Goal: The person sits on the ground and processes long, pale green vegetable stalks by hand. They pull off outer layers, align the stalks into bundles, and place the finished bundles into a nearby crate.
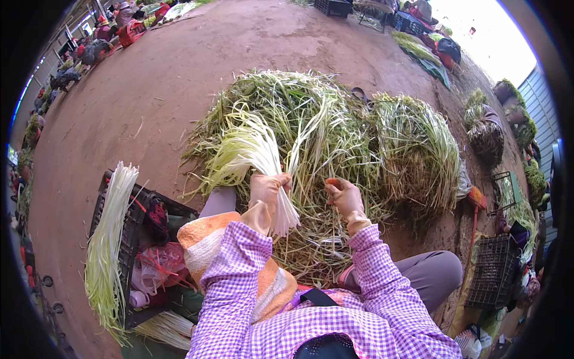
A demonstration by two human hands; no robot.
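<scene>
My left hand (265,193), in a tan rubber glove, grips a bundle of pale yellow-white leafy stalks (260,143), possibly blanched chives. Their white ends point down towards me and the leaf tips fan out to the upper left. To the right, my gloved right hand (344,197) hovers over loose stalks with its fingers loosely bent; I see nothing held in it. Its fingertip looks orange. A large heap of green and straw-coloured stalks and leaves (287,98) lies before me. An orange-and-white striped towel (206,238) covers my left thigh.
At my left, a long bundle of pale stalks (107,242) lies across a black plastic crate (130,309) holding plastic bags. An uncleaned green bundle with brown roots (412,152) stands right of the heap. Farther right are a red-headed tool (476,197) and another black crate (491,264). People work around the edges.
</scene>
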